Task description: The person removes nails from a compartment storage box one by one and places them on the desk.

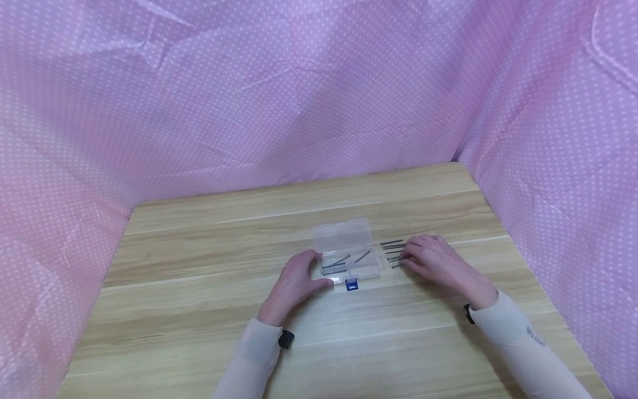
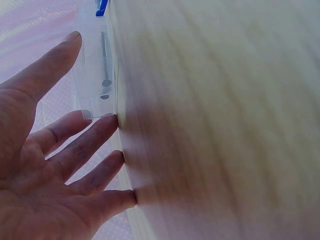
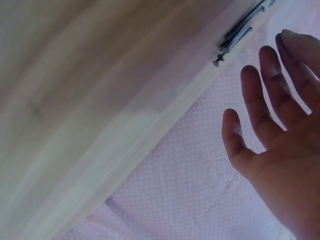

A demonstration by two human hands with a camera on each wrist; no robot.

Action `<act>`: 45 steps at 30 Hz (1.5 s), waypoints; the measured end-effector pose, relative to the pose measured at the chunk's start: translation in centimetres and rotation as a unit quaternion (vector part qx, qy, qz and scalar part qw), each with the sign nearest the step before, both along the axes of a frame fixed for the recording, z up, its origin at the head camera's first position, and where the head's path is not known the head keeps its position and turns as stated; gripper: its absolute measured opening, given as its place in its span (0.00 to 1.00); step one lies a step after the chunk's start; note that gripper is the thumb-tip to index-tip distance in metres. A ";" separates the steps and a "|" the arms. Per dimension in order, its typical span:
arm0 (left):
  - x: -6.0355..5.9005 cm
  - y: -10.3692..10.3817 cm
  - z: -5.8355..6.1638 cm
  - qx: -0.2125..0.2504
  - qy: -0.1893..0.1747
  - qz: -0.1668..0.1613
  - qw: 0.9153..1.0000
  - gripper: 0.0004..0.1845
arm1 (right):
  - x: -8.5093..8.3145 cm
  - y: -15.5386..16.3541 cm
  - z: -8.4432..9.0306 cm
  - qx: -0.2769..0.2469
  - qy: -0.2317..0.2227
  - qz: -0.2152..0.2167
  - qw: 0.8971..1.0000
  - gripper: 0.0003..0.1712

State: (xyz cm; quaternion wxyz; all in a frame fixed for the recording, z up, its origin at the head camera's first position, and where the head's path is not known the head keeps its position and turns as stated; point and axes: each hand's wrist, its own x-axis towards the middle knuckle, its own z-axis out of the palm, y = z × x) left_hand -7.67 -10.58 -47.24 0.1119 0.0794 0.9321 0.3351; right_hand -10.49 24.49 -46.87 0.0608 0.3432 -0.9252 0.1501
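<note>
A clear plastic box [image 1: 368, 271] lies with its lid [image 1: 343, 235] folded back on the table and a blue latch [image 1: 351, 285] at its front. Several metal nails [image 1: 334, 271] rest inside. My left hand [image 1: 297, 277] holds the box's left end, thumb at the front side and fingers around the far corner; the left wrist view shows some fingertips on the tabletop. Right of the box, several loose nails [image 1: 394, 247] lie roughly side by side. Over their right ends hovers my right hand [image 1: 438, 263], fingers loosely bent, thumb tip near the index tip, no nail visible between them.
The wood-grain table [image 1: 199, 310] carries the box and nails. Pink dotted cloth [image 1: 299, 94] hangs behind it and along both sides. A dark band [image 1: 286, 339] shows at the left wrist, another [image 1: 469, 314] at the right.
</note>
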 end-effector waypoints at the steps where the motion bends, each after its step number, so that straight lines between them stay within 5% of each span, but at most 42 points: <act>1: 0.0 0.0 0.0 0.000 0.000 0.000 1.000 0.36 | 0.0 -0.1 0.1 -0.004 0.006 0.002 1.000 0.06; 15: 0.1 0.0 0.0 -0.004 -0.003 -0.001 1.000 0.37 | 0.1 -2.3 0.5 -0.066 0.063 0.026 0.995 0.10; 28: 0.0 0.1 0.0 -0.003 -0.006 0.002 1.000 0.36 | 0.1 -5.3 1.0 -0.096 0.054 0.055 0.992 0.09; 45: 0.0 0.1 -0.1 0.001 -0.005 0.005 1.000 0.36 | 0.1 -8.6 1.2 -0.094 0.008 0.041 0.995 0.07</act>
